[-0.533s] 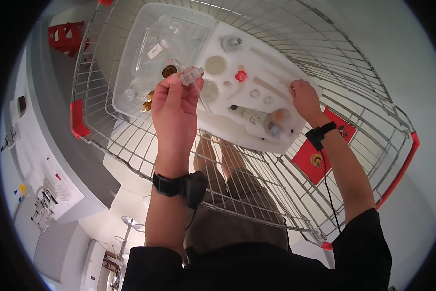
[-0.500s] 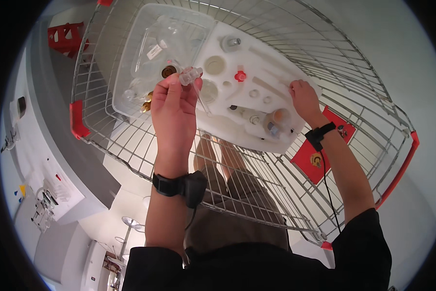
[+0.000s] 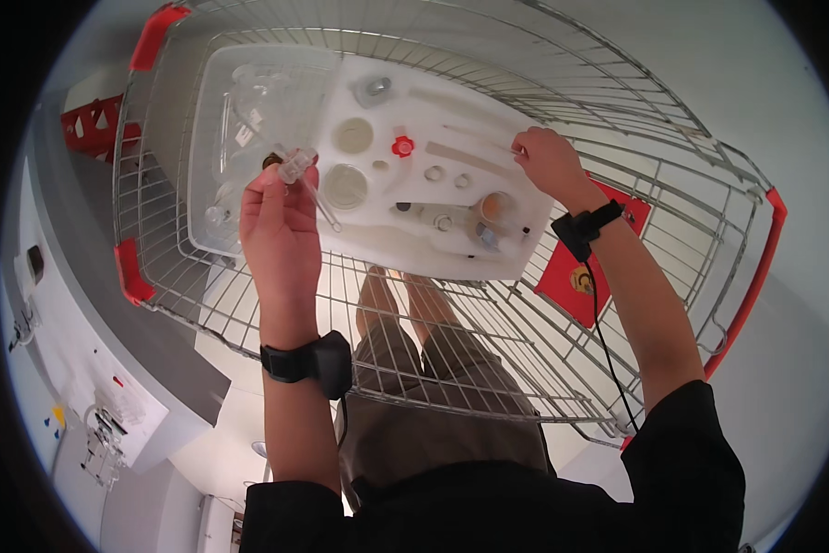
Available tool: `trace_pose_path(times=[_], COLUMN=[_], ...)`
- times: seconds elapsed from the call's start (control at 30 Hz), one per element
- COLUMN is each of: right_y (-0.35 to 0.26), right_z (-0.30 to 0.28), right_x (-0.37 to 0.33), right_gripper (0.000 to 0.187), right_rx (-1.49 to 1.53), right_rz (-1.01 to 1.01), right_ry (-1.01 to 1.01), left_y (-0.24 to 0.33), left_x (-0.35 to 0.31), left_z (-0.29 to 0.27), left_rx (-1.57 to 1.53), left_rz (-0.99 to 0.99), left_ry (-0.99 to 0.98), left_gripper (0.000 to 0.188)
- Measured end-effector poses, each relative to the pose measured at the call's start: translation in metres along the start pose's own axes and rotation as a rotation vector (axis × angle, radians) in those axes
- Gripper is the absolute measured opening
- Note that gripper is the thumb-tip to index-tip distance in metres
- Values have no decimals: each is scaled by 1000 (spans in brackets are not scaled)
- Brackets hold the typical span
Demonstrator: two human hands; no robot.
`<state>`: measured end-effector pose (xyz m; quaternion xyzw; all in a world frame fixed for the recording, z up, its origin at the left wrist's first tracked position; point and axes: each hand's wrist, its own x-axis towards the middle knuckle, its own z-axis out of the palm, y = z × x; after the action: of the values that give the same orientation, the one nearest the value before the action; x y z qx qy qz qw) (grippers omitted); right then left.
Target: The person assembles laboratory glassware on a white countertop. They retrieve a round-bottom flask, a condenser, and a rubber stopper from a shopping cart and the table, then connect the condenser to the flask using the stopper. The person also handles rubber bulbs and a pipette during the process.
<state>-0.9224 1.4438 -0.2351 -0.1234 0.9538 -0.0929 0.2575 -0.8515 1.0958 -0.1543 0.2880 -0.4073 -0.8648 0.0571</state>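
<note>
My left hand [image 3: 281, 217] is closed on a clear glass fitting [image 3: 296, 166] with a thin stem [image 3: 327, 212] slanting down past the fingers. It is raised over the seam between a clear plastic bin and a white foam tray [image 3: 387, 129] with shaped hollows. At the tray's far right edge is my right hand [image 3: 550, 164], its fingers bent together by the end of a thin rod [image 3: 479, 135]; whether they grip it is hard to see. In the tray lie a red star-shaped clip [image 3: 402, 147], a small glass vessel [image 3: 374, 89] and a flask [image 3: 488, 221].
The clear bin [image 3: 202, 111] holds several glass pieces and a brown item [image 3: 271, 160]. Both containers sit in a wire shopping cart [image 3: 202, 323] with red corners; a red panel [image 3: 576, 267] is on its right. A counter [image 3: 82, 313] stands at left.
The whole view has shifted, so the cart, bin and tray appear farther left. Both hands shift left with them; my left hand keeps hold of the glass fitting.
</note>
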Motion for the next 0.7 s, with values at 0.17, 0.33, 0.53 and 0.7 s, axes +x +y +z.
trace_pose_path(times=[0.17,0.33,0.53,0.7], right_y=[5,1,-42,-96], right_z=[-33,-84,-133,-137], right_x=[-26,-69,-123,-147], right_gripper=[13,17,16,16], right_rx=[81,325,560,682], right_rz=[113,177,239,245], right_ry=[-118,-224,-124,78], left_y=[-3,-7,-6,-9], left_x=[-2,-4,-11,-10], left_z=[3,5,18,6], left_rx=[47,97,99,223], left_rz=[-41,-107,-85,28], left_ry=[-18,-124,-163,-228], left_gripper=[11,10,18,22])
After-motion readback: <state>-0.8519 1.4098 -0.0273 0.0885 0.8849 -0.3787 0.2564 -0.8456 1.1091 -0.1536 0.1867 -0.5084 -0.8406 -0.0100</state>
